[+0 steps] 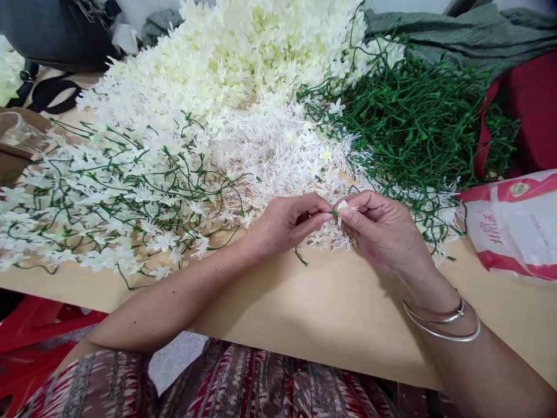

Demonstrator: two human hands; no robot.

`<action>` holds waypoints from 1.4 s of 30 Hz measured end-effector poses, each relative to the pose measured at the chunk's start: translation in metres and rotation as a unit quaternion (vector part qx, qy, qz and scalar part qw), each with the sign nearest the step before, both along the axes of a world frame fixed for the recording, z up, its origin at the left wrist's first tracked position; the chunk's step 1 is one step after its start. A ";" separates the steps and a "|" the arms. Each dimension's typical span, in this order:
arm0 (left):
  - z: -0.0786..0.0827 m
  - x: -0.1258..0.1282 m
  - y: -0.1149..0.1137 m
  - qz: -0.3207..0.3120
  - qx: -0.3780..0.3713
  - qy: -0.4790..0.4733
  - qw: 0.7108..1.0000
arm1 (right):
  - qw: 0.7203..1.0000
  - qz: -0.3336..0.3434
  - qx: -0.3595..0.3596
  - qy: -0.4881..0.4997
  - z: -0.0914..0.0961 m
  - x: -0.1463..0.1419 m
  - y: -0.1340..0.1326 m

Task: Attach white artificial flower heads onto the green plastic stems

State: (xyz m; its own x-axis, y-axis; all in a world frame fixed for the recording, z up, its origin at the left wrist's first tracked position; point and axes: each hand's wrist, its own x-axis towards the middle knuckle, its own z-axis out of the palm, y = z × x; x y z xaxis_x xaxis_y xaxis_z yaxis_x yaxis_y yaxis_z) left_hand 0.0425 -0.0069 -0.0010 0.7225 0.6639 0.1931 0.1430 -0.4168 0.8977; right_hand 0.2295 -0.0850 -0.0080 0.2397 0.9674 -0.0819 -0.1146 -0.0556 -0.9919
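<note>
My left hand (pixel 285 223) and my right hand (pixel 383 232) meet above the front of the tan table (pixel 304 313). The left fingers pinch a thin green stem (pixel 298 255) whose end hangs down below the hand. Pinched in the right fingertips is a small white plastic flower (pixel 342 205), pressed against the stem's tip. Two silver bangles (pixel 444 325) circle my right wrist. Just behind both hands lies a heap of white spiky flower pieces (pixel 282 157).
A big mound of cream flowers (pixel 243 58) fills the back. Finished green stems with white flowers (pixel 108 197) spread at the left. Bare green stems (pixel 413 122) pile at the right. A red and white plastic bag (pixel 517 226) lies at the right edge.
</note>
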 end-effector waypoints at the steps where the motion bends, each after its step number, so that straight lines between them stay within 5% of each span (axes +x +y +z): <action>1: -0.001 0.000 0.000 -0.002 0.016 0.002 1.000 | 1.000 0.006 -0.006 -0.002 0.001 0.001 0.000; 9: -0.011 0.002 0.000 -0.003 0.098 -0.031 0.995 | 0.998 0.019 -0.053 -0.027 0.013 0.004 0.000; 21: -0.013 0.001 0.002 -0.013 0.122 -0.014 0.992 | 0.995 0.039 -0.082 -0.034 0.014 0.003 0.002; 32: -0.008 0.006 -0.003 0.023 0.014 -0.067 0.997 | 0.993 0.081 -0.071 0.051 0.013 0.014 0.005; 42: -0.013 0.004 -0.002 0.024 0.046 -0.049 0.997 | 0.997 0.053 -0.052 0.010 0.007 0.017 0.004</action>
